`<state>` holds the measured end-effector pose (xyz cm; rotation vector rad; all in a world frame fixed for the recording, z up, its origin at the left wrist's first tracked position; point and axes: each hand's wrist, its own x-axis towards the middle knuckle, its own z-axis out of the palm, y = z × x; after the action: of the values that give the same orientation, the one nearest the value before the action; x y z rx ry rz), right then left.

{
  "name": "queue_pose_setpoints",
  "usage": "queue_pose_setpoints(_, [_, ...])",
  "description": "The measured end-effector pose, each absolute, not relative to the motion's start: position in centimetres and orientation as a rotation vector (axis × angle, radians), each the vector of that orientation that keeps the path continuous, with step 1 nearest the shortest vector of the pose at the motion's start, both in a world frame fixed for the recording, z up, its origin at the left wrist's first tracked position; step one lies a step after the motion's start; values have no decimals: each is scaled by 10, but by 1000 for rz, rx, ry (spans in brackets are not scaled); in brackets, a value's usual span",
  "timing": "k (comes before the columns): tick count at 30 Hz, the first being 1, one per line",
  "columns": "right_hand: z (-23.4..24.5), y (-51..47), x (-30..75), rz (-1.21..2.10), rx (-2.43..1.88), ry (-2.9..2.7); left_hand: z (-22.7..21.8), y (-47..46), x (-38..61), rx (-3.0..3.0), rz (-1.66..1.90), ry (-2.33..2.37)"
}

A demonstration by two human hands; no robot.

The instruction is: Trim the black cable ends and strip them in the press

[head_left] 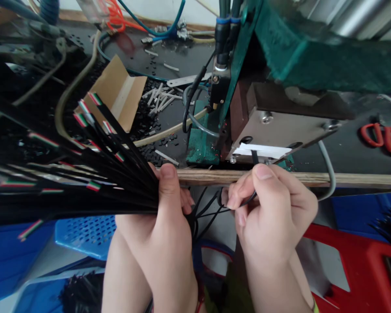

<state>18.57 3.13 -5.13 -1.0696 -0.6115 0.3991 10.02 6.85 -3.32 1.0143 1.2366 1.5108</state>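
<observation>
My left hand point(169, 217) is closed round a thick bundle of black cables point(130, 182), which fans out to the left. Their far ends show short red, white and green wires. Between thumb and fingers, my right hand point(267, 208) pinches a single black cable point(254, 157). Its upper end points at a white strip on the front of a metal block point(280, 128) of the green machine point(296, 56). Whether the tip enters the block or only touches it, I cannot tell. Loops of cable hang below, between my hands.
A folded piece of cardboard point(117, 93) lies among black scraps and pale offcuts point(163, 98) on the bench. Red-handled scissors point(382, 137) lie at the right. The wooden bench edge point(208, 176) runs across. Below are a blue perforated stool point(84, 234) and a red stool point(358, 261).
</observation>
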Motion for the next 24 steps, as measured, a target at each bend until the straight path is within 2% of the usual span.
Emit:
queue_pose_setpoints(8, [-59, 31, 192, 454, -1069, -674, -37, 73, 95, 967, 1561, 1103])
queue_pose_setpoints(14, [-70, 9, 201, 449, -1165, -934, -33, 65, 82, 919, 1568, 987])
queue_pose_setpoints(24, [-68, -18, 168, 408, -1018, -1302, -27, 30, 34, 1262, 1205, 905])
